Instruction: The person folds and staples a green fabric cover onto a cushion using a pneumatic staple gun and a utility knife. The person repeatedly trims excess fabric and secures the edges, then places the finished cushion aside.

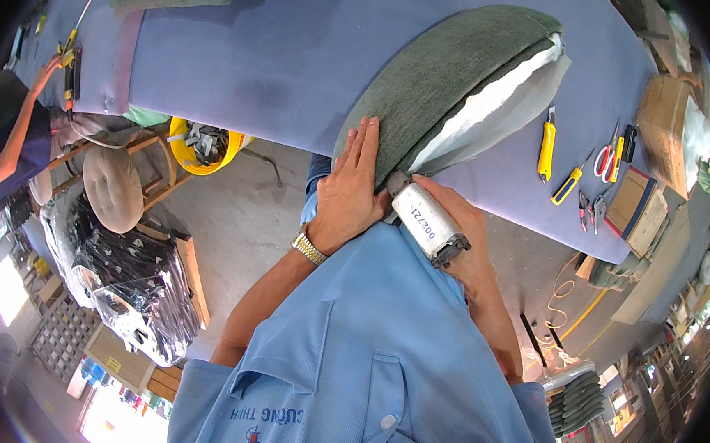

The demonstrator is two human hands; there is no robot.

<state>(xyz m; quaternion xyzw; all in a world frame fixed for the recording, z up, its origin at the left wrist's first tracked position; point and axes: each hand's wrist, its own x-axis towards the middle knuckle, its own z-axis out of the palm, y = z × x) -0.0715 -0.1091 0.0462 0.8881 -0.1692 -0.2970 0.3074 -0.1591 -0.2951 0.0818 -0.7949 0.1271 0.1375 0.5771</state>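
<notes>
A dark green fabric cushion [452, 76] with a curved edge lies on the blue-covered table. White padding [486, 107] and a pale grey lining [537, 94] show along its open right side. My left hand [349, 188] rests on the cushion's near end, fingers stretched out and lying flat, its thumb close to the tool. In my right hand [466, 217] is a staple gun [425, 221] with a white cylindrical body and a black end cap. Its nose meets the near end of the cushion. Most of the gun's handle is hidden behind its body and my hand.
Right on the table [258, 75] lie a yellow cutter [548, 148], a screwdriver [570, 187], red-handled scissors [603, 163] and pliers. A yellow bucket [217, 162] of scraps stands left, near a tufted cushion [111, 188]. A co-worker's arm [20, 124] reaches in at far left.
</notes>
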